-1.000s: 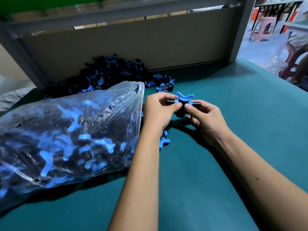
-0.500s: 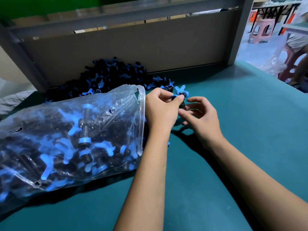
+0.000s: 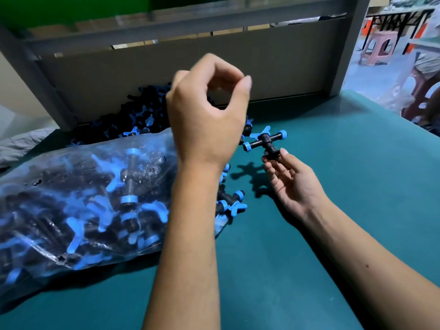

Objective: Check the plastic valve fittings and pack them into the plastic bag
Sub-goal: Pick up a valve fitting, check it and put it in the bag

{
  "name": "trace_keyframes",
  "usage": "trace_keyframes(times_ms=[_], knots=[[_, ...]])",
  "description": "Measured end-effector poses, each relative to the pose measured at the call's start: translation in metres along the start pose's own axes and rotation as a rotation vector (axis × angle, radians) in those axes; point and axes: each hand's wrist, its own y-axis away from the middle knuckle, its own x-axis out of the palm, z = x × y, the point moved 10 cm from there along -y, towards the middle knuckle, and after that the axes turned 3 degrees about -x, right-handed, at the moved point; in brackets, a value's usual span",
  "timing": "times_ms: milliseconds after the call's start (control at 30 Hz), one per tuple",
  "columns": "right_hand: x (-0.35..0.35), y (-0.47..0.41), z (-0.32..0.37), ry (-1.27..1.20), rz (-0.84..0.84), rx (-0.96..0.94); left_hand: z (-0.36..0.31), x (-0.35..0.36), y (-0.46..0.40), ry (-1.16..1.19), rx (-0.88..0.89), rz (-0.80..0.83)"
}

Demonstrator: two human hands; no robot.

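Nearest you, your two bare forearms reached out over the green table. Your right hand lay palm up, low over the table, and pinched a fitting by its lower black stub between thumb and fingertips; the other fingers were loosely bent. That fitting was black, with blue caps on the ends of its crossbar and a blue winged handle on top, and it was held up clear of the table, with its shadow on the green just to the left of the hand.

To your left lay the bag, clear plastic, on its side and bulging with black and blue fittings, its mouth turned toward your left arm. At that mouth a few loose fittings rested on the table, touching the bag's edge, between your two forearms.

Your left hand was raised higher, above the bag's mouth, back toward you, with the fingers curled in toward the thumb. It held nothing that showed, and its edges were blurred.

Behind the hand and the bag, a pile of more fittings lay heaped against the grey back panel at the table's far edge. Far right, past the frame post, a pink stool stood on the floor.
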Motion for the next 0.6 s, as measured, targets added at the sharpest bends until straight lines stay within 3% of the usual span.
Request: trace_keyframes(times_ms=[100, 200, 333, 400, 500, 600], knots=[[0.009, 0.001, -0.001, 0.236, 0.106, -0.038, 0.043, 0.006, 0.003, -0.490, -0.169, 0.278], [0.035, 0.008, -0.004, 0.542, 0.191, -0.169, 0.071, 0.013, 0.018, -0.599, -0.293, 0.513], [0.106, 0.034, -0.007, 0.925, 0.444, -0.523, 0.059, 0.011, 0.012, -0.440, -0.257, 0.452], [0.139, 0.049, -0.018, 0.952, 0.539, -0.626, 0.045, 0.012, 0.007, -0.279, -0.220, 0.406], [0.162, 0.052, -0.038, 0.977, 0.555, -0.580, 0.023, 0.019, 0.006, -0.146, -0.132, 0.400], [0.171, 0.051, -0.043, 1.112, 0.623, -0.543, 0.021, 0.016, 0.002, -0.185, -0.129, 0.352]])
